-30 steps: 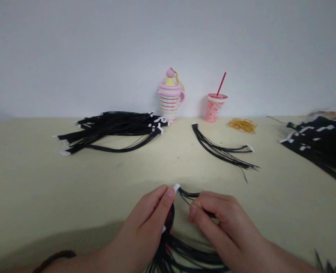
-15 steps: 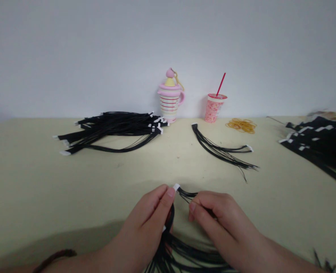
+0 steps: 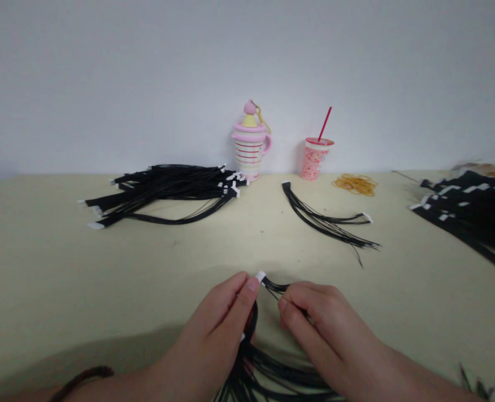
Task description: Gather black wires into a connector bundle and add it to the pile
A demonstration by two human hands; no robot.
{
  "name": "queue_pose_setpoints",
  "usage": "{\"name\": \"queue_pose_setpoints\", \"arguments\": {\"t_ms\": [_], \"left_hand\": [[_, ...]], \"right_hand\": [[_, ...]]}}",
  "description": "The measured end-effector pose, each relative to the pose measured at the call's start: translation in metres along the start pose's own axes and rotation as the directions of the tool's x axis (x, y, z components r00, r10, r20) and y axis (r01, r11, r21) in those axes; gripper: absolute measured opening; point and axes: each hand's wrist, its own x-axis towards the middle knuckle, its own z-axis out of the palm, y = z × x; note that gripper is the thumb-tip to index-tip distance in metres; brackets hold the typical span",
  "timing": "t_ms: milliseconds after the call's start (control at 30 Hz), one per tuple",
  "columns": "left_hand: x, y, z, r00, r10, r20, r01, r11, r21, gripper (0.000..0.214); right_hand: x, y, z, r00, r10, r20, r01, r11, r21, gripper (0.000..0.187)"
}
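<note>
My left hand [image 3: 218,326] is closed, pinching a small white connector [image 3: 260,276] at the end of a thin black wire harness near the table's front edge. My right hand [image 3: 318,321] is closed too, its fingertips pinching the black wires [image 3: 275,287] just right of that connector. A loose bundle of black wires [image 3: 268,374] runs down between my wrists and off the bottom of the picture.
A big pile of black harnesses [image 3: 163,190] lies at the back left, a small loose harness [image 3: 327,220] at centre right, another pile [image 3: 474,209] at the far right. By the wall stand a pink striped cup [image 3: 250,146], a pink drink cup with straw [image 3: 315,157] and rubber bands [image 3: 356,183].
My right hand's fingertips have crept a little left along the wires toward the connector. The left hand has stayed put.
</note>
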Motion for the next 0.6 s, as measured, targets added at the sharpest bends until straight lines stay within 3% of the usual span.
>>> {"name": "queue_pose_setpoints", "arguments": {"t_ms": [333,467,600], "left_hand": [[-0.0025,-0.0037,-0.0009,0.998,0.05,0.04,-0.05,0.999,-0.012,0.021],[-0.0034,-0.0057,-0.0012,1.0,-0.008,-0.008,0.007,1.0,-0.016,0.018],[-0.0008,-0.0004,-0.0013,1.0,0.0,-0.004,0.0,1.0,-0.029,0.022]], "right_hand": [[-0.0003,-0.0015,0.0042,0.999,0.02,-0.037,-0.02,1.0,0.008,0.023],[0.0009,-0.0021,0.0064,0.999,0.007,-0.042,-0.007,1.0,-0.016,0.021],[0.0015,-0.0003,0.0021,0.999,0.021,-0.033,-0.017,0.993,0.113,0.026]]}}
